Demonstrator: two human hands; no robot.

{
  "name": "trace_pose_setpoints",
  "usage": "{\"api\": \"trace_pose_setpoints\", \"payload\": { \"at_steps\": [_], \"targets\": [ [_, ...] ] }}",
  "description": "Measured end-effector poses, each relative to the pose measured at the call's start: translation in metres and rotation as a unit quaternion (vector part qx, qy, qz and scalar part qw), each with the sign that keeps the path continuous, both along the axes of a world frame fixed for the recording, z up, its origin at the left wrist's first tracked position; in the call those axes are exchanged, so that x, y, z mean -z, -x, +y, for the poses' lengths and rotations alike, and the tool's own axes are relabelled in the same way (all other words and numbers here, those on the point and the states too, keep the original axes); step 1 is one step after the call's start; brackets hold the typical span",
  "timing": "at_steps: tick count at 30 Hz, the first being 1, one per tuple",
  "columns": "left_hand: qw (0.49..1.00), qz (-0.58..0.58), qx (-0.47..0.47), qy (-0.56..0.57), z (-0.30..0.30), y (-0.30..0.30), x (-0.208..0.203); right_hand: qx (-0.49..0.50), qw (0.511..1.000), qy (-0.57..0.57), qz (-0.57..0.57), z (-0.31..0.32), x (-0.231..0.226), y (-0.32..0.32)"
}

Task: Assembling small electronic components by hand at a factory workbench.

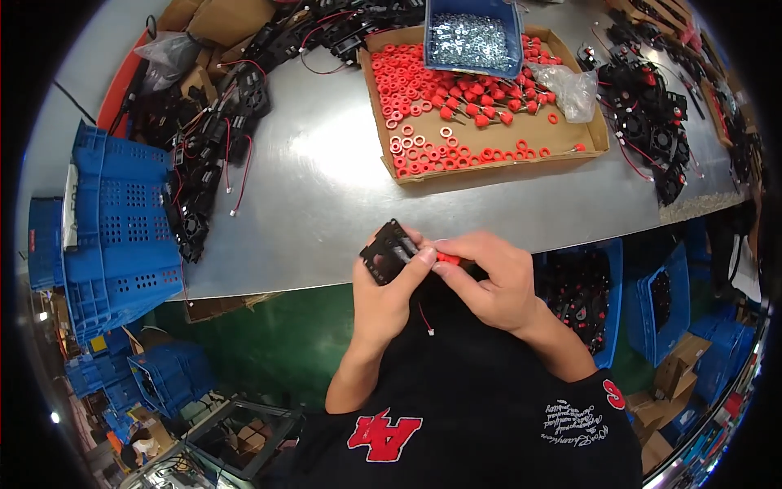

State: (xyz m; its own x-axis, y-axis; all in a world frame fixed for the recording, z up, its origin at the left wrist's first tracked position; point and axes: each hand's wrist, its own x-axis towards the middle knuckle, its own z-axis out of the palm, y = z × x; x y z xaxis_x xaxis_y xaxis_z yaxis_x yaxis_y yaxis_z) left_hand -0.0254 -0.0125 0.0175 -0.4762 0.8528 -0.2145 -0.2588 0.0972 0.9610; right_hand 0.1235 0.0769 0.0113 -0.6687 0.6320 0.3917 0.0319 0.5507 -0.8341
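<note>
My left hand [381,308] is closed around a black plastic fan housing [383,254], held just over the table's near edge. A thin wire with a small white connector [431,332] hangs below my hands. My right hand [498,281] pinches a red knob [447,259] against the right side of the housing. Its far end is hidden by my fingers. Beyond my hands lies a shallow cardboard tray [497,169] of red rings [399,77] and red knobs with metal shafts [482,120].
A blue bin [474,71] of small metal parts sits on the tray beside a clear plastic bag [568,90]. Black fan assemblies with wires line the table [305,196] at left [195,220] and right [664,138]. Blue crates [130,212] stand left; filled bins [615,310] are lower right.
</note>
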Motion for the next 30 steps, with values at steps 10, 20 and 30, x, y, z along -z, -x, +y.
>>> {"api": "trace_pose_setpoints", "payload": {
  "at_steps": [10,20,30],
  "targets": [
    [0.967,-0.113,0.220,0.063,-0.015,0.004,-0.013,0.017,0.991,0.129,0.010,-0.013,-0.012,-0.011],
    [0.963,-0.128,0.228,0.058,-0.023,0.005,-0.007,0.046,0.993,0.105,0.033,-0.006,-0.018,-0.006],
    [0.973,-0.008,0.223,0.064,-0.005,-0.001,-0.011,0.050,0.981,0.178,0.062,0.004,-0.012,-0.007]
  ]
}}
